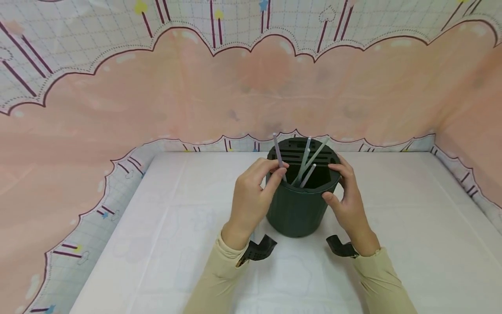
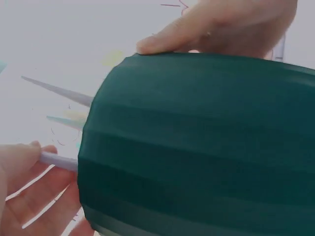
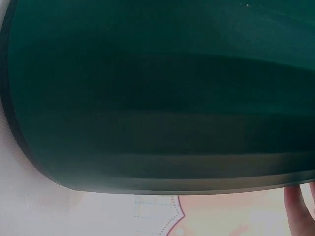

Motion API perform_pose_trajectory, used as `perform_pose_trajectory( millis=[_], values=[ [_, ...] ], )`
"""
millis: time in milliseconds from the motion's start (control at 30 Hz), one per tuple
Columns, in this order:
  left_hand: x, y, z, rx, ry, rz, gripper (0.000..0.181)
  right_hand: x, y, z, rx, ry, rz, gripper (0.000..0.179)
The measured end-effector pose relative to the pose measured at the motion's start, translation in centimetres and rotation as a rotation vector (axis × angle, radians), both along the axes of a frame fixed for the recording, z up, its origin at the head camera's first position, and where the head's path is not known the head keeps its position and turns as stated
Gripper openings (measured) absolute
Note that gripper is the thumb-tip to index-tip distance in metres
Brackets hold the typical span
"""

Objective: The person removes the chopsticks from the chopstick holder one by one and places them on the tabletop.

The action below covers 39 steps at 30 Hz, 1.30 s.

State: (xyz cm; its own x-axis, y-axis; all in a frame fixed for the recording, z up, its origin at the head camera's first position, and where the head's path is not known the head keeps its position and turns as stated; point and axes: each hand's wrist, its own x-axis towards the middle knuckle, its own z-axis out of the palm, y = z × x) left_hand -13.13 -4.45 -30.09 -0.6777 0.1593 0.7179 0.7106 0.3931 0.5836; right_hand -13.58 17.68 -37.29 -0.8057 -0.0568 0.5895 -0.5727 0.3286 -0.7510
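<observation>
A dark green round bucket [image 1: 296,213] stands upright on the table, with a slotted part across the back of its top. My left hand [image 1: 251,192] pinches a pale purple stick [image 1: 277,150] between thumb and fingers at the bucket's left rim; its lower end goes down inside. Several slim pale sticks [image 1: 305,159] lean within the opening, their lower ends hidden. On the right side, my right hand [image 1: 351,205] grips the bucket at its rim, thumb in front. In the left wrist view the pinched stick [image 2: 59,161] shows beside the bucket's edge. The bucket wall [image 3: 147,98] fills most of the right wrist view.
A white cloth covers the table [image 1: 188,218]. Behind it hangs a peach and white patterned curtain [image 1: 235,96], which also runs down the left and right sides. Black wrist mounts [image 1: 262,247] stick out from both sleeves near the bucket.
</observation>
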Motion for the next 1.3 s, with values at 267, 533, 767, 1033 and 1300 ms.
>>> perform_pose_trajectory(
  millis=[267,533,767,1033,1300],
  values=[
    [1.1,-0.9,1.6,0.353,-0.031,-0.1,0.014,-0.2,0.2,-0.4,0.008,0.014,-0.004,0.079],
    [1.8,-4.8,4.1,0.724,-0.001,-0.197,0.011,-0.3,0.0,0.4,-0.002,0.003,-0.005,0.077],
    [-0.1,-7.8,2.5,0.498,-0.278,-0.062,0.02,-0.3,-0.1,0.1,-0.003,0.0,-0.003,0.077],
    [-4.1,-8.1,-2.6,0.11,-0.575,0.159,0.025,-0.2,-0.1,0.0,0.001,0.001,0.004,0.075],
    [-7.3,-8.6,-9.1,-0.037,-0.828,0.242,0.026,-0.1,0.0,0.0,0.011,0.007,-0.001,0.073]
  ],
)
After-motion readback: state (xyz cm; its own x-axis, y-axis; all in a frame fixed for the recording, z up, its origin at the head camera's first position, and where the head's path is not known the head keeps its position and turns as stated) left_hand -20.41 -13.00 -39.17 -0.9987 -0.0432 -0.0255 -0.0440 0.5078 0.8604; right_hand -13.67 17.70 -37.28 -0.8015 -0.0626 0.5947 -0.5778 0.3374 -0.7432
